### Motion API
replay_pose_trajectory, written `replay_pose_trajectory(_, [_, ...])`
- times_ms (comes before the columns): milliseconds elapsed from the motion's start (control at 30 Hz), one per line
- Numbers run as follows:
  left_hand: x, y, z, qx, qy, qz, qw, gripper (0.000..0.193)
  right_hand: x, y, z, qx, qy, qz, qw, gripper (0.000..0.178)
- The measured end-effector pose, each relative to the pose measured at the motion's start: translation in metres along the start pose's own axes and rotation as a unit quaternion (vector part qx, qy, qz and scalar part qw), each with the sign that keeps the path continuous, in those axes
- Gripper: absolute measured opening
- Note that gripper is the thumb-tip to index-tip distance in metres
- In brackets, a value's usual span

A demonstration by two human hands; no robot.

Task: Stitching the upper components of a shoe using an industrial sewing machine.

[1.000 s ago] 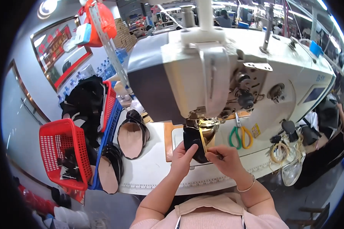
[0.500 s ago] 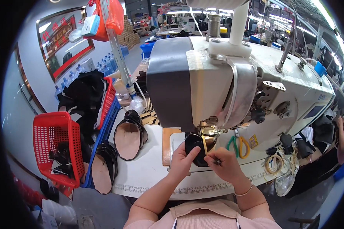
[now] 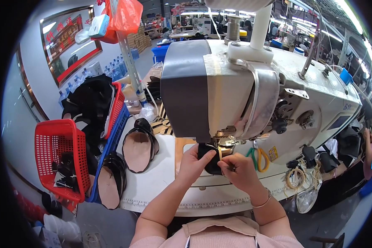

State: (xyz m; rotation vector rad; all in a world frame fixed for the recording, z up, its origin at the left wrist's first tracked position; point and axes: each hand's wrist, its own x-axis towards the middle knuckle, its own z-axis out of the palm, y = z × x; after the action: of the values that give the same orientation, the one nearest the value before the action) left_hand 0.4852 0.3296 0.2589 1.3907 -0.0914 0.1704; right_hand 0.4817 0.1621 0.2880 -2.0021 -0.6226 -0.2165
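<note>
In front of me stands a large white and grey sewing machine (image 3: 231, 91). My left hand (image 3: 193, 164) holds a black shoe piece (image 3: 213, 168) under the needle area, thumb on top and fingers partly hidden. Beside it my right hand (image 3: 240, 171) is closed, pinching a thin tan strip (image 3: 220, 152) that runs up toward the presser foot (image 3: 225, 143). Something small and dark (image 3: 232, 168) shows at the right fingers; its kind is unclear. Scissors with green and yellow handles (image 3: 261, 160) lie to the right of my hands.
Stacked black shoe uppers with pale linings (image 3: 137, 152) lie on the white table (image 3: 163, 188) at left, with another stack (image 3: 110, 182) at its edge. Beyond are a red basket (image 3: 83, 153) and a blue crate (image 3: 96, 193). Tape rolls (image 3: 295, 178) hang at right.
Both hands and the black shoe piece have shifted slightly, away from me and a little left. The grip of each hand looks the same. The view has tilted slightly.
</note>
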Motion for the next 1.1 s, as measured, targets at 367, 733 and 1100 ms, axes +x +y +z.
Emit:
replay_pose_trajectory(367, [-0.019, -0.009, -0.004, -0.039, -0.074, 0.001, 0.996, 0.052, -0.01, 0.02, -0.005, 0.059, -0.027, 0.006, 0.998, 0.015])
replay_pose_trajectory(733, [0.0, 0.011, -0.008, -0.033, -0.043, -0.037, 0.998, 0.042, 0.004, 0.008, 0.003, 0.063, -0.017, 0.054, 0.996, 0.014])
replay_pose_trajectory(1100, [-0.009, -0.008, -0.001, -0.137, 0.007, -0.026, 0.99, 0.062, -0.011, 0.018, 0.004, 0.072, -0.011, 0.006, 0.997, 0.013])
